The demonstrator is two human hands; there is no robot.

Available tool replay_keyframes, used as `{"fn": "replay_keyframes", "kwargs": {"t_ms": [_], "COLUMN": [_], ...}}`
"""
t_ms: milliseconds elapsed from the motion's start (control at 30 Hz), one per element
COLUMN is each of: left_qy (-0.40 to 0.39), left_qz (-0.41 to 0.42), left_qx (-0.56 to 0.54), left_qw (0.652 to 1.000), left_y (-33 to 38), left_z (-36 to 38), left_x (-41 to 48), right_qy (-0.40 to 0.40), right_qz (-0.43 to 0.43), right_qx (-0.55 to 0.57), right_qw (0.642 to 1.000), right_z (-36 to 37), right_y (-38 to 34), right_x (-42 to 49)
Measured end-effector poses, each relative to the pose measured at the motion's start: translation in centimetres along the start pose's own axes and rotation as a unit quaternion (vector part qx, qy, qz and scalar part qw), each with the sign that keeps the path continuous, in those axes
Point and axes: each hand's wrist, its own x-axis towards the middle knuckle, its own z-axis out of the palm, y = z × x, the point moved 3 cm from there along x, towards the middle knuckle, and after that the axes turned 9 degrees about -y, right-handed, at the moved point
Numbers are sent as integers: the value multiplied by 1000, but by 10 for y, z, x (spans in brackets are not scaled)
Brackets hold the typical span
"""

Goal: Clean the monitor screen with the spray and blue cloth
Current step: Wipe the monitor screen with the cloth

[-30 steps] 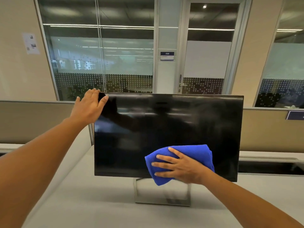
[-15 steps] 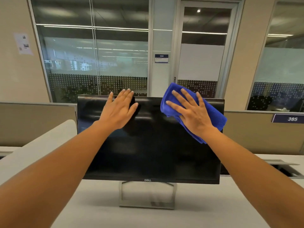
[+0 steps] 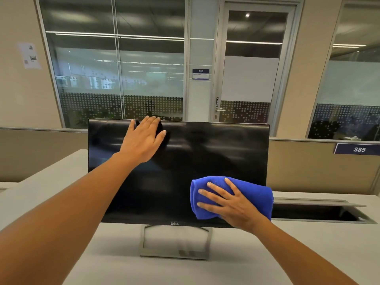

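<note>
Office desk, glass partitions behind. Right hand, fingers spread flat, presses blue cloth on monitor screen at 5 o'clock, by its right edge. Left hand, open, braces top edge at 11 o'clock. Risk: palm smudges glass; hard pressure tips the stand. Spray not in view; streaks indistinguishable from reflections.

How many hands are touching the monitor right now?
2. The left hand lies flat near the top edge of the monitor, left of centre. The right hand presses the blue cloth on the lower right of the screen.
</note>
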Motion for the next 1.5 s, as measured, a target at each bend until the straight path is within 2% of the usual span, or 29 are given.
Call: {"fn": "replay_keyframes", "kwargs": {"t_ms": [233,333,433,500,700,800,967,1033,1167,1233,1367,1500], "left_qy": [-9,2,8,7,2,10,20,24,28,27,18,34], "left_qz": [-9,-9,-11,-11,-5,-3,3,4,5,5,18,11], "left_qx": [-28,-25,-23,-28,-29,-29,-34,-35,-36,-40,-42,-57], "left_qw": [1000,1000,1000,1000,1000,1000,999,999,999,999,999,998], "left_y": [1,2,2,2,0,0,0,-1,-2,-3,-8,-29], "left_z": [0,1,1,2,1,2,5,6,6,6,2,-2], "left_x": [0,0,-1,-1,0,0,0,1,1,1,1,1], "right_qy": [75,83,70,82,128,133,151,146,125,111,81,49], "right_qz": [189,204,182,202,391,452,531,547,551,537,425,236], "right_qx": [110,163,168,177,233,249,292,294,282,266,196,155], "right_qw": [973,962,966,960,881,846,781,770,776,793,880,958], "right_z": [-48,-68,-71,-67,-43,-33,-13,-4,9,9,8,0], "right_y": [50,71,82,87,120,126,88,62,16,1,-29,-75], "right_x": [56,87,101,94,49,29,1,-11,-30,-31,-15,20]}}
